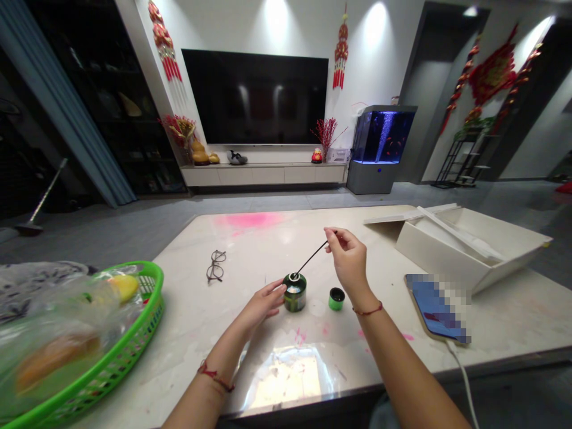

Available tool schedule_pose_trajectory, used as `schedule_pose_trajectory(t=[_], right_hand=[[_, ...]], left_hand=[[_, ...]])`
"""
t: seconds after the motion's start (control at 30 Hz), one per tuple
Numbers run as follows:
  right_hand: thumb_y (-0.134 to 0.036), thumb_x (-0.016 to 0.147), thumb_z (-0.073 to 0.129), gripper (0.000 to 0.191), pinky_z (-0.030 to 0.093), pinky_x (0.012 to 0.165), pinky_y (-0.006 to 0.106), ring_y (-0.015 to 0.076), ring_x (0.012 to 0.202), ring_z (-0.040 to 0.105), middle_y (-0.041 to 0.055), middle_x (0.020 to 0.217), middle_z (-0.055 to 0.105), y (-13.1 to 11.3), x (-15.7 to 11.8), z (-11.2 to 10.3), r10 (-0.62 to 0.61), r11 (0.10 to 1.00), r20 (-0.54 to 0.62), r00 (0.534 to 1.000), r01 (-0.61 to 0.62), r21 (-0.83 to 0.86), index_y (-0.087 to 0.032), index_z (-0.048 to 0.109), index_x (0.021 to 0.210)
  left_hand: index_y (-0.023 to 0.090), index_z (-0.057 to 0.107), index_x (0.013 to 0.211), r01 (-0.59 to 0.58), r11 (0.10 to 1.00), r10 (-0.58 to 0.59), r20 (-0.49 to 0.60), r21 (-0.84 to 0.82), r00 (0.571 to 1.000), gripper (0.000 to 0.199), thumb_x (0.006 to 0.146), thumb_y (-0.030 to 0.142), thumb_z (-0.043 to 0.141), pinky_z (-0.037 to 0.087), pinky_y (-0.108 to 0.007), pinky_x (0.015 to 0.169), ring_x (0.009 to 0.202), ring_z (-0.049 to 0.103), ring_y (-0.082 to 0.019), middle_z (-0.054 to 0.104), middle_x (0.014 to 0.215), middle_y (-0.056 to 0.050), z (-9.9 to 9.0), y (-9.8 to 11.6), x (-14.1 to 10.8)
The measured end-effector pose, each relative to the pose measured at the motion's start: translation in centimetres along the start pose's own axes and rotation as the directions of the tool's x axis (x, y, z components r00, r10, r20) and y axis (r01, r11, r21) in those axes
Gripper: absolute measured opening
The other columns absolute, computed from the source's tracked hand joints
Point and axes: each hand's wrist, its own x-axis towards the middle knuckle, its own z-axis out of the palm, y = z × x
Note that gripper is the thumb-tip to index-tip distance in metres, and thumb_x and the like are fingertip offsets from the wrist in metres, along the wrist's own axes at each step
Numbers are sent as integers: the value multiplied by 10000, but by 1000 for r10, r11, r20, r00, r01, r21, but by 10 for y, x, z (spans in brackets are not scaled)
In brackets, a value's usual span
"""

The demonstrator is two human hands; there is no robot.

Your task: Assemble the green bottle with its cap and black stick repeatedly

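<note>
A small dark green glass bottle (295, 297) with a pale ring at its mouth stands upright on the table (192, 345). My left hand (264, 301) is at its left side, fingers stretched out and apart, the fingertips against the glass. From the bottle's mouth a thin black stick (310, 257) slants up to the right. My right hand (346, 253) pinches the stick's upper end between thumb and fingers. Just right of the bottle sits a green and black cap (336, 300), its dark hollow facing up. The stick's lower tip is hidden at the bottle's mouth.
Eyeglasses (216, 266) lie left of the bottle. A green basket (154, 298) with bagged items stands at the left edge. On the right are a phone (431, 307) on a white cable (465, 375) and a white open box (451, 256). Pink stains mark the tabletop.
</note>
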Motion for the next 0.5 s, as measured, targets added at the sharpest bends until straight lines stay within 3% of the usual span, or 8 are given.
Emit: schedule_pose_trajectory(t=[0.27, 0.5], right_hand=[[-294, 811, 504, 183, 464, 628, 247, 129, 689, 549, 30, 747, 596, -2, -18, 14, -184, 964, 199, 962, 217, -156, -190, 656, 807], [-244, 803, 513, 151, 451, 608, 243, 118, 630, 544, 20, 722, 591, -2, -25, 21, -166, 945, 424, 890, 267, -189, -194, 650, 766]], left_hand=[[277, 456, 1254, 8, 1000, -8, -21, -9, 1000, 623, 704, 534, 594, 368, -341, 920, 1146, 507, -232, 534, 1272, -83, 1, 0, 0], [280, 457, 1250, -5, 1000, 5, -12, -5, 1000, 594, 722, 523, 579, 364, -344, 918, 1131, 520, -228, 548, 1256, -80, 2, 2, -3]])
